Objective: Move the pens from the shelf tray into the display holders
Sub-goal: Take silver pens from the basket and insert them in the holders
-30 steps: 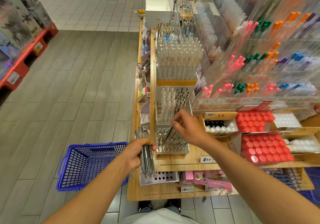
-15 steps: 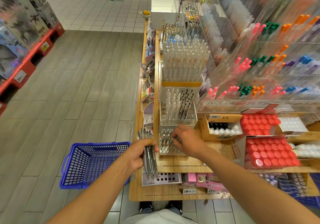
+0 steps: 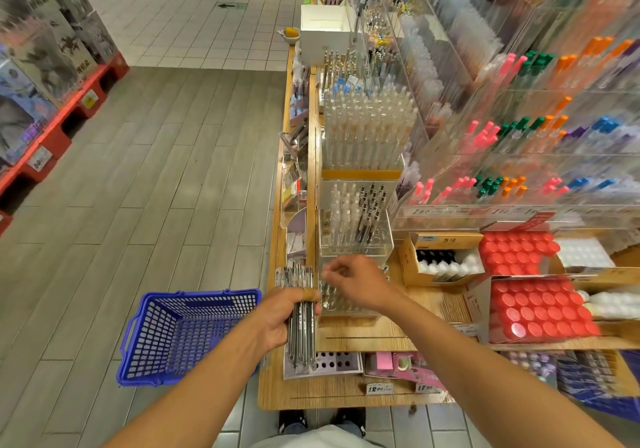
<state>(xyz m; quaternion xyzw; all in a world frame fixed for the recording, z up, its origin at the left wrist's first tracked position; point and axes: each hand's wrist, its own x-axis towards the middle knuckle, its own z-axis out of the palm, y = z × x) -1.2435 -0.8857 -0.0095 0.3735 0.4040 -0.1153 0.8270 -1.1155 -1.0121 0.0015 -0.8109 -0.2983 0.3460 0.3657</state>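
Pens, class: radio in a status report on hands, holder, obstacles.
Left hand grips pen bundle. Right hand, fingers curled, over clear holder; pinch unclear. Nothing blocking holder.

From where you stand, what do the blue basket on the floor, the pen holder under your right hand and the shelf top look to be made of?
Blue basket: looks like moulded plastic, glossy, with an open lattice wall.
Pen holder: clear acrylic or similar plastic, probably; the shelf shows through it and its edges glint.
Shelf top: wood or wood-look laminate, matte, with a fine straight grain; I cannot tell which.
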